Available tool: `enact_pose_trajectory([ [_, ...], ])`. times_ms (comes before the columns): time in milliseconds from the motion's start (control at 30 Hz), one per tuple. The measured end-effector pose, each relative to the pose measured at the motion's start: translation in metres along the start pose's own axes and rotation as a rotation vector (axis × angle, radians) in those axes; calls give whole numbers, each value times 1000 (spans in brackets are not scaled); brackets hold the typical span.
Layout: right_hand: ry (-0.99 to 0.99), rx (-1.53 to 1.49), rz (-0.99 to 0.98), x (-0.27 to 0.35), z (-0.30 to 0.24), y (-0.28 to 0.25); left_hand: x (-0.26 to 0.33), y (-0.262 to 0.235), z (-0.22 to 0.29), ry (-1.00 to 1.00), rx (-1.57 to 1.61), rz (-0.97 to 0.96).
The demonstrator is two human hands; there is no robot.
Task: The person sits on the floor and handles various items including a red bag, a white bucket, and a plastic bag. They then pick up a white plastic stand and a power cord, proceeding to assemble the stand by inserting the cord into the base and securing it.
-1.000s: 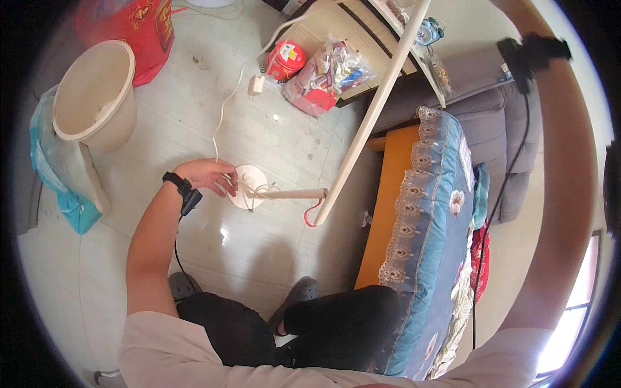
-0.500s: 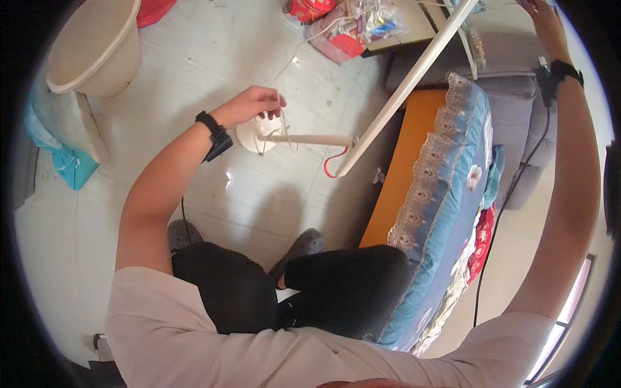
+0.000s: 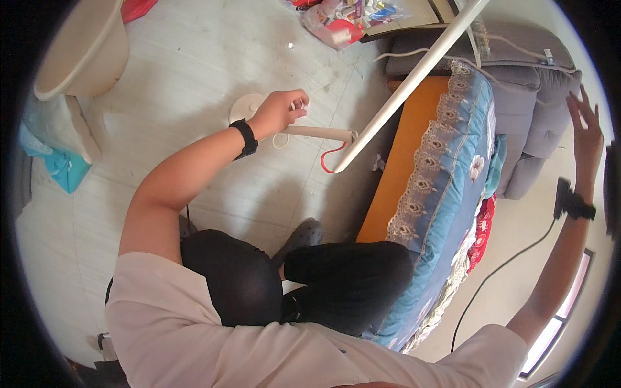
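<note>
A white stand with a round base (image 3: 247, 108) stands on the floor. Its short post (image 3: 320, 132) joins a long white tube (image 3: 414, 81), and a red wire (image 3: 328, 159) bends out at the joint. Over the base and post, my left hand (image 3: 279, 111) is closed with curled fingers around a thin white cord; a loop of cord (image 3: 280, 141) hangs just beneath. More pale cord (image 3: 420, 53), blurred, stretches above the bed toward the grey sofa. At far right my right hand (image 3: 587, 126) is raised with spread fingers, holding nothing.
A bed with a blue lace-edged cover (image 3: 446, 168) and orange side runs along my right. Behind it is a grey sofa (image 3: 517, 116). A cream tub (image 3: 81, 48) and a blue-white bag (image 3: 61, 145) stand at left. A clear plastic bag of items (image 3: 343, 22) lies at the top.
My right hand has come down and nearer from the upper right, its fingers now spread. My left hand has shifted slightly right, over the post. Blurred cord now shows above the bed.
</note>
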State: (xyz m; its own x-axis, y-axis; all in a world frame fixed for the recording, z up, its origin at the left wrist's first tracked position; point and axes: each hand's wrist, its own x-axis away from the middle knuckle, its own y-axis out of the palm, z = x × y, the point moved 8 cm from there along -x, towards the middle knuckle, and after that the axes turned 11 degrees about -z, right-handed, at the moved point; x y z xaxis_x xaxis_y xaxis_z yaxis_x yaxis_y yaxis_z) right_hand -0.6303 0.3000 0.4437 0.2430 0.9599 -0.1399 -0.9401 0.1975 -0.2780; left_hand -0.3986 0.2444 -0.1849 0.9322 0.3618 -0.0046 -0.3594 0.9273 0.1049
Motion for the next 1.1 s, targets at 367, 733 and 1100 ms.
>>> enact_pose_trajectory([
  [367, 75, -564, -163, 177, 4, -91, 21, 20, -21, 106, 120, -307],
  [733, 218, -929, -46, 279, 52, -186, 24, 23, -21, 102, -259, -348],
  [1100, 168, -820, 44, 233, 13, -232, 16, 29, -19, -41, -284, -366],
])
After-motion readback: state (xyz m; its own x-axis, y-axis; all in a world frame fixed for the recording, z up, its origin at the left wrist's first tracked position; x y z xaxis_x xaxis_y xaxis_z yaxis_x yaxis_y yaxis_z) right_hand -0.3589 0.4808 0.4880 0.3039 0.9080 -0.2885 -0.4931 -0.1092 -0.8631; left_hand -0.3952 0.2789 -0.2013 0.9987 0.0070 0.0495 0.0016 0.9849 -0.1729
